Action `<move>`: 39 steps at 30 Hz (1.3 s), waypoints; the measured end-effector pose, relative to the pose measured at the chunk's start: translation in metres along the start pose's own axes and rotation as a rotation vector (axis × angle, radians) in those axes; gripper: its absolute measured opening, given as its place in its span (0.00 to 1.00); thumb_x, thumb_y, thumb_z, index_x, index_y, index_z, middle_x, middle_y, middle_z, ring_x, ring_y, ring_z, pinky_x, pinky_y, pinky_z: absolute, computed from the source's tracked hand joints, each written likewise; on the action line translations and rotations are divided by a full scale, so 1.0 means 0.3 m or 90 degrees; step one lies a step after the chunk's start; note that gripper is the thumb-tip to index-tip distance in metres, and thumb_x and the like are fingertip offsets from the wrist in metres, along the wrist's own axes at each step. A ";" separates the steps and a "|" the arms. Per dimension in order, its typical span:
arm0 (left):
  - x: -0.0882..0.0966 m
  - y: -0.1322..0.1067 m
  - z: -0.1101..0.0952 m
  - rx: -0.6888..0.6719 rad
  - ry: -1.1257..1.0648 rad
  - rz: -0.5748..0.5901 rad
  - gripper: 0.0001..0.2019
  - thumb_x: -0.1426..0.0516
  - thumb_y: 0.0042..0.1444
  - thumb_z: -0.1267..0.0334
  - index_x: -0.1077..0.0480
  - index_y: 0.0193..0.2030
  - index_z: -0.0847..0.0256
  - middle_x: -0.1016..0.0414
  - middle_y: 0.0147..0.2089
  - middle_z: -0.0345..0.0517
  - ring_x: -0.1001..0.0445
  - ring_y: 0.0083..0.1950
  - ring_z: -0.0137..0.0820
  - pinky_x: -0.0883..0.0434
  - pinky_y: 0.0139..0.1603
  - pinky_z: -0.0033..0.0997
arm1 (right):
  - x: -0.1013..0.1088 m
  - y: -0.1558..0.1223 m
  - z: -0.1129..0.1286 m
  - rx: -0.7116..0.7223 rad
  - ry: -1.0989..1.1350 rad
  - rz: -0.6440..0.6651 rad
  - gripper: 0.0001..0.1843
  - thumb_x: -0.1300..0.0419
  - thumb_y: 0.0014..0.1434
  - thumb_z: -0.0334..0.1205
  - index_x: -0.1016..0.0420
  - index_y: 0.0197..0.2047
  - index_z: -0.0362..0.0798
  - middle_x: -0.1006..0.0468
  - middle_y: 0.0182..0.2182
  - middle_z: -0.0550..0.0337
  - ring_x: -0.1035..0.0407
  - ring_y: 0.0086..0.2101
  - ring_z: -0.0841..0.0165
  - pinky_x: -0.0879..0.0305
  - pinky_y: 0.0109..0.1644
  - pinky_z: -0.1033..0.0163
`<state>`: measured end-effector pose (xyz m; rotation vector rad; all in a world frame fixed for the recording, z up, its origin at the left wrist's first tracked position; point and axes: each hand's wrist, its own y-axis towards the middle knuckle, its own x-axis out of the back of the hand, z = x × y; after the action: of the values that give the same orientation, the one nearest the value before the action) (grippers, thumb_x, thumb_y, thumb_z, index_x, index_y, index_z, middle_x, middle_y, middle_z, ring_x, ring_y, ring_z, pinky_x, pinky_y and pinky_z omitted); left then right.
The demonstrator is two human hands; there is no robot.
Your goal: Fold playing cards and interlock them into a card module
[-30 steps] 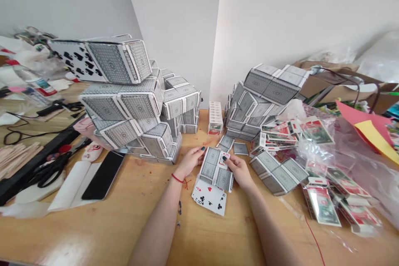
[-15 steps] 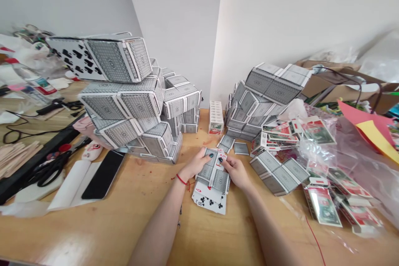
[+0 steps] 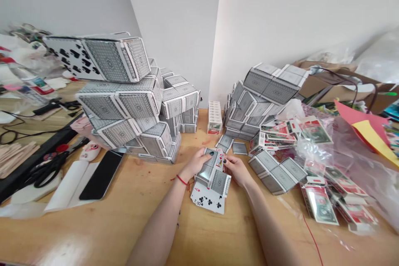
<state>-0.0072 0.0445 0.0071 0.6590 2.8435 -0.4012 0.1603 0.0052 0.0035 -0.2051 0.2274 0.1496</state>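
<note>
My left hand (image 3: 199,163) is closed on a small folded-card block (image 3: 208,169) with grey patterned backs, its thumb lying on top. At the block's right side, my right hand (image 3: 236,168) pinches the edge of a red-marked face card (image 3: 220,161). A grey-backed part (image 3: 220,183) of the block juts out toward me on the right. Beneath it, loose playing cards (image 3: 209,201) lie face up on the table, a club card on top and an ace of hearts partly covered. Two grey folded cards (image 3: 239,148) rest just beyond my hands.
Stacked card blocks rise in a tall left stack (image 3: 124,104) and a right stack (image 3: 258,102). Wrapped card packs (image 3: 215,116) stand between them. A loose card block (image 3: 277,172) and card boxes (image 3: 319,203) lie right; a phone (image 3: 102,175) and scissors (image 3: 51,168) lie left.
My right thumb has come off the top of the block to the card's right edge, uncovering more of the face card. The view has shifted slightly.
</note>
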 end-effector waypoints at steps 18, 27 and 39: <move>-0.023 -0.017 -0.011 -0.070 0.107 -0.017 0.14 0.49 0.53 0.54 0.33 0.38 0.63 0.29 0.39 0.44 0.34 0.43 0.32 0.38 0.45 0.29 | -0.034 0.015 -0.009 0.026 -0.147 -0.005 0.19 0.42 0.46 0.54 0.38 0.25 0.46 0.35 0.15 0.66 0.43 0.17 0.76 0.49 0.19 0.70; -0.029 -0.040 -0.039 -0.089 0.249 0.071 0.27 0.37 0.37 0.64 0.38 0.47 0.62 0.31 0.44 0.46 0.33 0.44 0.34 0.36 0.43 0.31 | -0.035 0.016 0.000 0.046 -0.184 -0.027 0.20 0.43 0.47 0.55 0.33 0.29 0.45 0.35 0.19 0.66 0.44 0.19 0.75 0.48 0.22 0.70; -0.016 -0.025 -0.022 -0.073 0.221 0.097 0.23 0.40 0.40 0.70 0.38 0.45 0.62 0.31 0.40 0.43 0.32 0.39 0.31 0.35 0.38 0.28 | -0.026 0.014 -0.019 0.062 -0.125 0.002 0.15 0.41 0.47 0.50 0.33 0.28 0.46 0.34 0.20 0.65 0.42 0.20 0.76 0.45 0.23 0.69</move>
<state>-0.0072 0.0381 0.0164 1.0016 3.0757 -0.1054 0.1510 0.0071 -0.0009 -0.0923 0.0386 0.1605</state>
